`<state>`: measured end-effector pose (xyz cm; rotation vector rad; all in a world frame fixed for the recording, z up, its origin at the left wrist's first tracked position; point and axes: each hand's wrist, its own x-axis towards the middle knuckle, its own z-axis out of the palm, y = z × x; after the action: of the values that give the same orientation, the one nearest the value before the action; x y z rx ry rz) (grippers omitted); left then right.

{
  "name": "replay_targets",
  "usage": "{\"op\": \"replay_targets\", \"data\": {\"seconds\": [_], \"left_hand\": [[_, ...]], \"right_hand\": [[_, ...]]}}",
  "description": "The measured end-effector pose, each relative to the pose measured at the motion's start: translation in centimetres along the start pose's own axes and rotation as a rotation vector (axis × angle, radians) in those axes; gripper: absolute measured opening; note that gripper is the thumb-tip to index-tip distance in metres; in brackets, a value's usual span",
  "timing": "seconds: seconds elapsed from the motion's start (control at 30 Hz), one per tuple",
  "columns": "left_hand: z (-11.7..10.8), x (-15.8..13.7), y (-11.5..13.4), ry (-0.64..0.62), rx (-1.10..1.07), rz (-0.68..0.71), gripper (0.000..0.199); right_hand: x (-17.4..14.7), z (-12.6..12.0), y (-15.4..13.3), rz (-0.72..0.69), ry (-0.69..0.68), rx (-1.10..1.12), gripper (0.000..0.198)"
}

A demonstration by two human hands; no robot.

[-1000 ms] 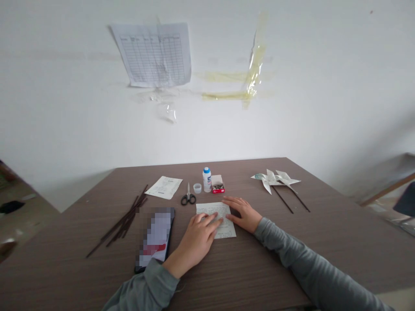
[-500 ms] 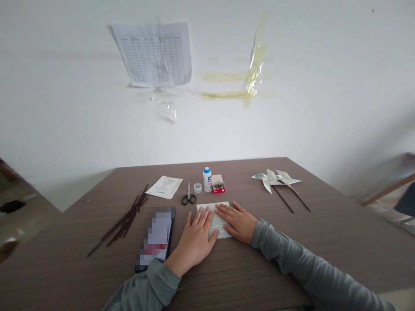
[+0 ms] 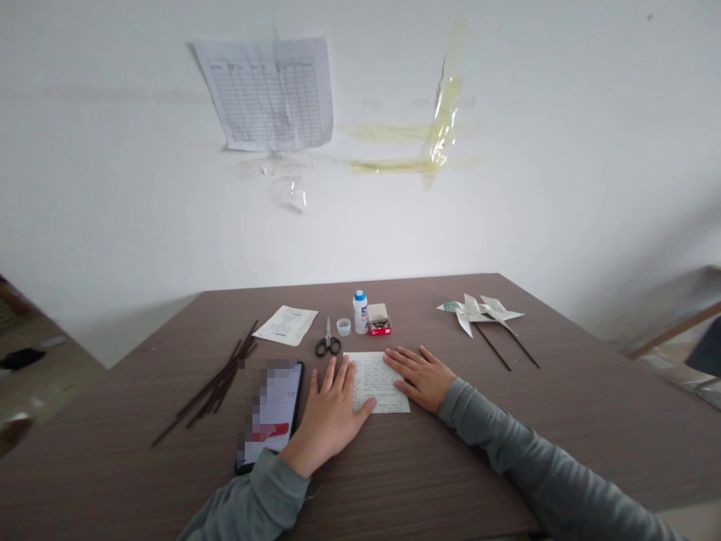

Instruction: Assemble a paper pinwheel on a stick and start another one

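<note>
A printed sheet of paper (image 3: 376, 385) lies flat on the brown table between my hands. My left hand (image 3: 330, 413) rests on its left edge, fingers spread and pointing away from me. Across the sheet's right edge lies my right hand (image 3: 422, 378), palm down with the fingers stretched out. Neither hand grips anything. Just beyond the paper are black-handled scissors (image 3: 327, 343), a small clear cup (image 3: 343, 327), a white bottle with a blue cap (image 3: 360, 312) and an open red box (image 3: 380, 327) of small metal pieces. A phone (image 3: 270, 417) lies beside my left wrist.
Several dark thin sticks (image 3: 217, 383) lie at the left, near a stack of paper (image 3: 286, 325). Two paper pinwheels (image 3: 470, 312) on dark sticks are at the back right. A white wall with a taped printed form (image 3: 273, 98) rises behind the table (image 3: 563, 406).
My hands have spread apart, the left sliding left and the right sliding right, so more of the sheet's middle shows. The other things on the table have stayed where they were.
</note>
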<state>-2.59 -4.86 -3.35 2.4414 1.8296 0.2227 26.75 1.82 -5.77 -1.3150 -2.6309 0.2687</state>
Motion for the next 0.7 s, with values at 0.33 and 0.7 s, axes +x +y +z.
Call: {"op": "replay_targets", "data": {"seconds": [0.33,0.7], "left_hand": [[-0.2,0.0,0.4,-0.007,-0.015,-0.035,0.078],[2.2,1.1,-1.0,0.25,0.005,0.015,0.053]], "right_hand": [[0.1,0.3,1.4,0.046,0.024,0.024,0.071],[1.0,2.1,1.5,-0.107,0.15,0.084,0.061]]}}
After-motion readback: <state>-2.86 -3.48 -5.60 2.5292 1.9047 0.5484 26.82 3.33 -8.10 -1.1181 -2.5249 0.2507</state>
